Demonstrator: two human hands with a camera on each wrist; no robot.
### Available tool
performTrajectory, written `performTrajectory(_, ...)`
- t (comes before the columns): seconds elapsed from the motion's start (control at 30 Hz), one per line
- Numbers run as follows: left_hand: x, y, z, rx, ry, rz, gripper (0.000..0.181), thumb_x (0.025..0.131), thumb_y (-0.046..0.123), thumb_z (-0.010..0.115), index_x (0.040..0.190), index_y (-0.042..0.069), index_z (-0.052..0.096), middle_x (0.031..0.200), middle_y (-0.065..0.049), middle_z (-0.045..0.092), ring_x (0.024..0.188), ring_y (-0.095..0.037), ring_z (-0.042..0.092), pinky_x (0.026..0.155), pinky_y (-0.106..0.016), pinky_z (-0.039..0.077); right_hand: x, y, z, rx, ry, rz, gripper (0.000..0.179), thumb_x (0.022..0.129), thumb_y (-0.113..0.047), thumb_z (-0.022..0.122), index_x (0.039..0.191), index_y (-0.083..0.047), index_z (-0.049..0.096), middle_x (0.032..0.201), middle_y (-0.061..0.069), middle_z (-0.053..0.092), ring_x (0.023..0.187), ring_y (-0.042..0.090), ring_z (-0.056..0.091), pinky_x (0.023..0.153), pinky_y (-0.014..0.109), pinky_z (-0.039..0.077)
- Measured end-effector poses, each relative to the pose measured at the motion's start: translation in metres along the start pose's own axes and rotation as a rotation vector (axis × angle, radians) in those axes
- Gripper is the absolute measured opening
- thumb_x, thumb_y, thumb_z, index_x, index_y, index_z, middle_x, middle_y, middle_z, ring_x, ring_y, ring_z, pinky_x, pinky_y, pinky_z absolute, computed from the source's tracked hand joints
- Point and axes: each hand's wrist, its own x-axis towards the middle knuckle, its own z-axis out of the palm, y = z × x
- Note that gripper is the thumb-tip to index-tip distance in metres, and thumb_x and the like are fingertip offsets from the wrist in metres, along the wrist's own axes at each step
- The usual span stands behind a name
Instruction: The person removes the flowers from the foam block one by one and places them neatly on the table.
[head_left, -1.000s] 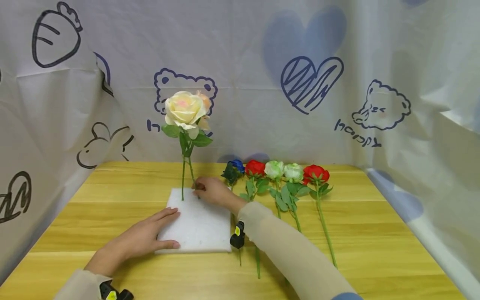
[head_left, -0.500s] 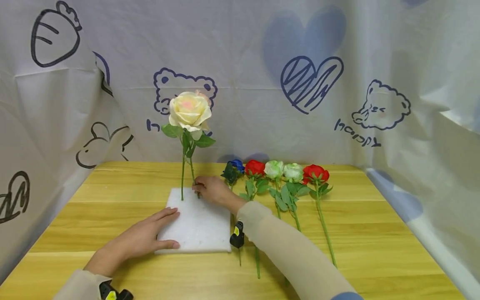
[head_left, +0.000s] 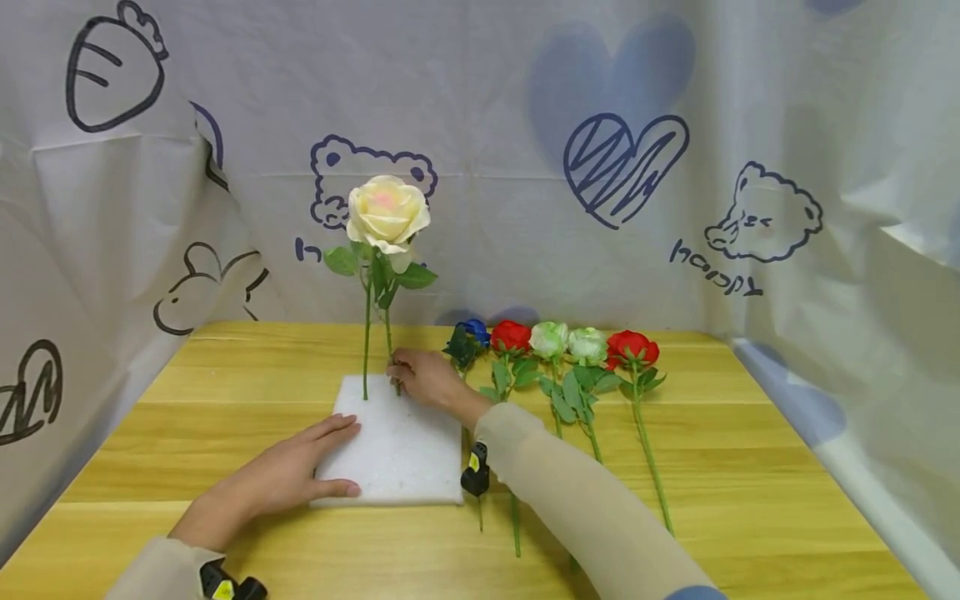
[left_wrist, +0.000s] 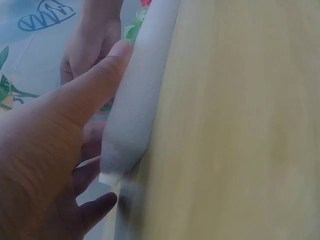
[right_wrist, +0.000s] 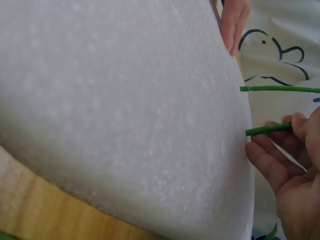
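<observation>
A white foam board [head_left: 405, 458] lies on the table, and my left hand [head_left: 296, 467] rests on its left side with fingers extended. My right hand [head_left: 427, 379] pinches the lower stem of a cream artificial rose [head_left: 388, 215] by the board's back edge. In the right wrist view the tip of the held stem [right_wrist: 265, 129] meets the foam between thumb and fingers. Beside it, a second green stem [head_left: 366, 358] stands upright in the board; its flower is hidden behind the cream rose. The left wrist view shows my thumb [left_wrist: 100, 82] lying along the foam.
Right of the board lie a blue rose [head_left: 474, 332], a red rose [head_left: 512, 336], two pale green-white flowers [head_left: 549, 340] and another red rose [head_left: 632, 347], stems toward me. My right forearm crosses over some stems. A white sheet with drawings [head_left: 480, 83] hangs behind the table.
The cream rose's head has shifted right and slightly up, its stem turning more upright, and it now covers the peach flower behind it. My left hand has stayed in place.
</observation>
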Motion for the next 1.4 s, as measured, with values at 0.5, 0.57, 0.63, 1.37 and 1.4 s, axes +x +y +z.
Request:
performTrajectory(0.5,0.003,0.003,-0.001,0.007,0.006,0.015,0.097,0.082,0.072,0.058,0.148,0.003,0.042,0.153,-0.015,0.036,0.139,-0.04,0.033,0.108,-0.055,0.034,-0.002,-0.008,-0.017,0.327,0.022,0.01,0.025,0.105,-0.024,0.045,0.101,-0.006,0.061,0.095,0.008,0.067,0.077,0.012,0.066,0.063,0.021,0.055)
performTrajectory(0.57,0.003,0.003,0.0,0.006,0.0,0.006,0.097,0.081,0.073,0.058,0.148,0.004,0.042,0.154,-0.014,0.035,0.139,-0.039,0.033,0.109,-0.054,0.033,-0.003,-0.01,-0.021,0.321,0.018,0.006,0.027,0.106,-0.025,0.044,0.105,-0.005,0.062,0.097,0.009,0.067,0.078,0.011,0.066,0.064,0.02,0.055)
performTrajectory(0.63,0.003,0.003,0.0,0.007,-0.004,0.005,0.098,0.081,0.073,0.058,0.148,0.004,0.042,0.154,-0.015,0.035,0.139,-0.039,0.033,0.108,-0.054,0.033,-0.005,-0.012,-0.025,0.313,0.01,0.004,0.028,0.106,-0.025,0.044,0.108,-0.003,0.062,0.1,0.012,0.068,0.078,0.01,0.065,0.065,0.02,0.055)
performTrajectory(1.37,0.001,0.0,0.002,-0.017,-0.003,0.002,0.098,0.081,0.073,0.058,0.148,0.004,0.042,0.153,-0.015,0.036,0.138,-0.039,0.034,0.106,-0.055,0.036,-0.03,-0.014,-0.054,0.081,0.062,-0.123,0.026,0.107,-0.029,0.042,0.096,-0.012,0.06,0.074,-0.006,0.058,0.056,0.011,0.049,0.053,0.023,0.039)
performTrajectory(1.4,0.001,0.0,0.002,-0.016,-0.002,0.002,0.098,0.081,0.073,0.058,0.148,0.004,0.042,0.153,-0.015,0.036,0.138,-0.04,0.034,0.106,-0.056,0.036,-0.032,-0.013,-0.055,0.087,0.058,-0.125,0.026,0.107,-0.029,0.042,0.095,-0.013,0.058,0.074,-0.005,0.058,0.056,0.011,0.048,0.052,0.023,0.038)
